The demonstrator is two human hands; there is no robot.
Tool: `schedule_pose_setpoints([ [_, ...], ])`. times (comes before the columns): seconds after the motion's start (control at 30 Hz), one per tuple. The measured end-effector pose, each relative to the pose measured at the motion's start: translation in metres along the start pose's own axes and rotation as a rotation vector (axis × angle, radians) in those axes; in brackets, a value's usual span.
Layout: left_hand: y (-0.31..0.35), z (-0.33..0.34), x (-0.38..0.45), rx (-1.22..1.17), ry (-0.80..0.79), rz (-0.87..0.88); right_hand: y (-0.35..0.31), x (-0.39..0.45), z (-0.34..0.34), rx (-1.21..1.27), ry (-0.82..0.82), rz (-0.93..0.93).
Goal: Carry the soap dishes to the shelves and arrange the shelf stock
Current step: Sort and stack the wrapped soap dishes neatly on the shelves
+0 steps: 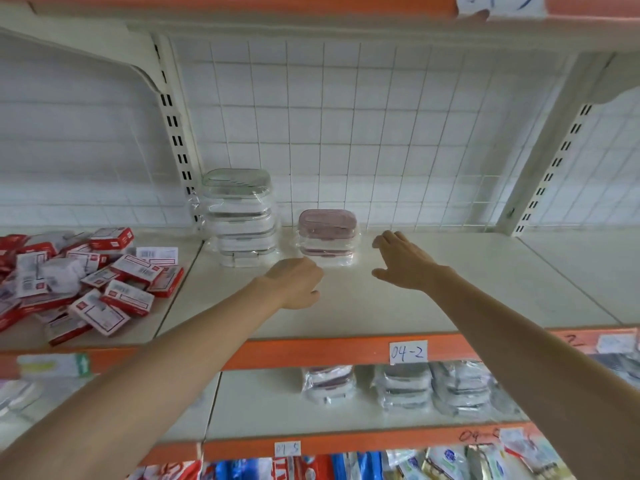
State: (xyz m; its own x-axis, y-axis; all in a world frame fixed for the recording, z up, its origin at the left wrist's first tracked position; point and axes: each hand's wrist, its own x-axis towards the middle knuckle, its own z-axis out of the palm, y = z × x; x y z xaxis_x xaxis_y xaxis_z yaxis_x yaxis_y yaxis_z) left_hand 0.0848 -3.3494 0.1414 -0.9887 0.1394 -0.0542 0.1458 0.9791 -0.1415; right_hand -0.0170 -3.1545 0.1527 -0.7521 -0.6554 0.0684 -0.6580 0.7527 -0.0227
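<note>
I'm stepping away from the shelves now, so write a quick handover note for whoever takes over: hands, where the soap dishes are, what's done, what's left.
Left hand: loosely curled, holding nothing, just in front of the pink soap dish stack.
Right hand: open, fingers spread, beside that stack, not touching it.
Stock: grey-green soap dish stack, the taller one, stands at the back of the shelf labelled 04-2, with the pink stack to its right. More wrapped dishes sit on the shelf below.
Done: two stacks placed.
Left: likely straighten the pink stack and fill the bare shelf to its right.
</note>
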Motion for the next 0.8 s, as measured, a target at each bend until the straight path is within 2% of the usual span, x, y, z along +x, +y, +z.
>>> schedule_pose_setpoints([
  [0.27, 0.061, -0.005, -0.037, -0.055, 0.062, -0.048, -0.01, -0.075, 0.021, -0.029, -0.036, -0.12],
  [0.53, 0.134, 0.033, -0.107, -0.078, 0.236, 0.002, -0.028, -0.172, 0.057, 0.02, 0.067, -0.132],
  [0.63, 0.152, 0.049, -0.13, -0.074, 0.172, 0.015, -0.036, -0.199, 0.069, 0.052, 0.031, -0.119],
  [0.8, 0.157, 0.088, -0.146, -0.173, -0.037, -0.119, -0.04, -0.227, 0.1, 0.085, -0.11, -0.128],
])
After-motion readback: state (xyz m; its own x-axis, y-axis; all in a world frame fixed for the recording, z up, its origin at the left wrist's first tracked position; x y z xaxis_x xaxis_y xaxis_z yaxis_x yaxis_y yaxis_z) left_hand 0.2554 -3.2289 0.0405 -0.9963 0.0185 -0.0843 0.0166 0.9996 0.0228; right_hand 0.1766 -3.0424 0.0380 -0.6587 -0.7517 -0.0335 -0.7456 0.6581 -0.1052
